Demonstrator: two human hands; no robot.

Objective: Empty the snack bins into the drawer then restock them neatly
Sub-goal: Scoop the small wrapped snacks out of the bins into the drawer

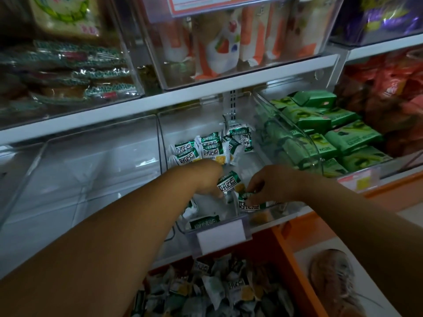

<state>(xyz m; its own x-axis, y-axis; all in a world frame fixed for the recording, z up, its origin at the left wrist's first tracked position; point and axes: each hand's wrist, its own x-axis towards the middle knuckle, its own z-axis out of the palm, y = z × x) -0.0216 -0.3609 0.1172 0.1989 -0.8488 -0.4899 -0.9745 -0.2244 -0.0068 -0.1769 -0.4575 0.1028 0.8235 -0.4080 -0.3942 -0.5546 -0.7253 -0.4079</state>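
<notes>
A clear plastic snack bin (215, 232) on the middle shelf holds several small green-and-white snack packets (201, 148) toward its back. My left hand (206, 179) reaches into the bin and holds one packet (227, 184) upright. My right hand (272, 186) pinches the top edge of another packet (248, 203) near the bin's front. Below, an open orange drawer (295, 266) is heaped with more of the same packets (229, 291).
A clear bin (80, 170) to the left shows nothing inside. To the right, a clear bin (295, 133) holds green boxed snacks. The upper shelf carries bins of packaged snacks (219, 44). A shoe (332, 277) shows on the floor at lower right.
</notes>
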